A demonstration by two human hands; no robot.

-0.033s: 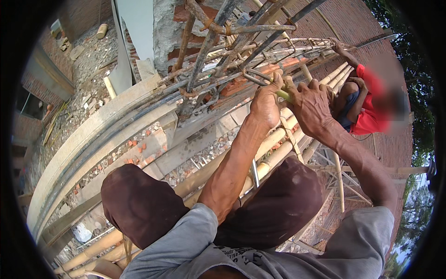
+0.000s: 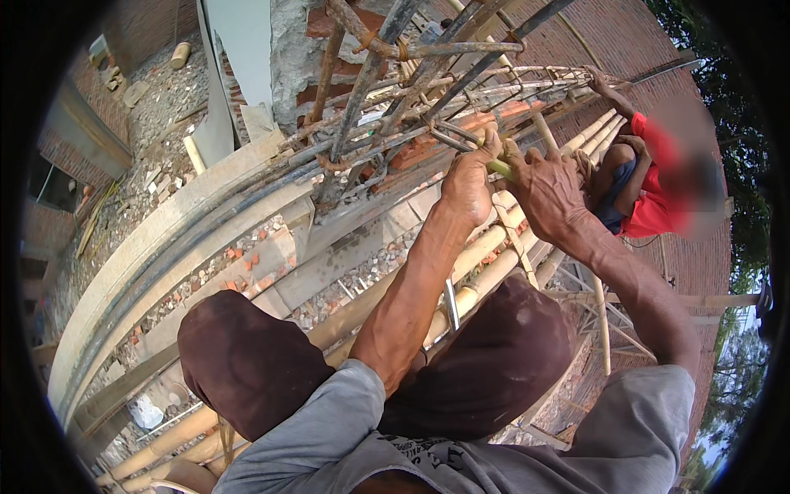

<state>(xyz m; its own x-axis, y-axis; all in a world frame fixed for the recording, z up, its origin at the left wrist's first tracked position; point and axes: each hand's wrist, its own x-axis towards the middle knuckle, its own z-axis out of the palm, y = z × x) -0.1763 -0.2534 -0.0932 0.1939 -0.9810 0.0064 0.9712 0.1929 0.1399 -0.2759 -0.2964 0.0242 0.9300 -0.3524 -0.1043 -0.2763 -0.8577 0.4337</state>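
Note:
My left hand (image 2: 471, 188) is closed at the end of the tied steel bars, its thumb and fingers around one end of a thin yellow-green piece (image 2: 499, 169). Close on its right, my right hand (image 2: 546, 191) has its fingers bent around the other end. Only a short stretch of the piece shows between the hands, so its kind cannot be made out. Just beyond my fingers is the rebar cage (image 2: 374, 136), its rusty bars bound with wire ties. A shiny metal rod (image 2: 451, 305) stands between my knees.
Bamboo poles (image 2: 485, 247) run below my hands and under my legs. A curved concrete ledge (image 2: 156, 222) with long bars sweeps left above rubble. A person in a red shirt (image 2: 658, 185) crouches at the right, one hand on the cage's far end. Brick walls (image 2: 634, 58) stand behind.
My right hand and forearm have shifted very slightly. Both hands keep their hold on the yellow-green piece.

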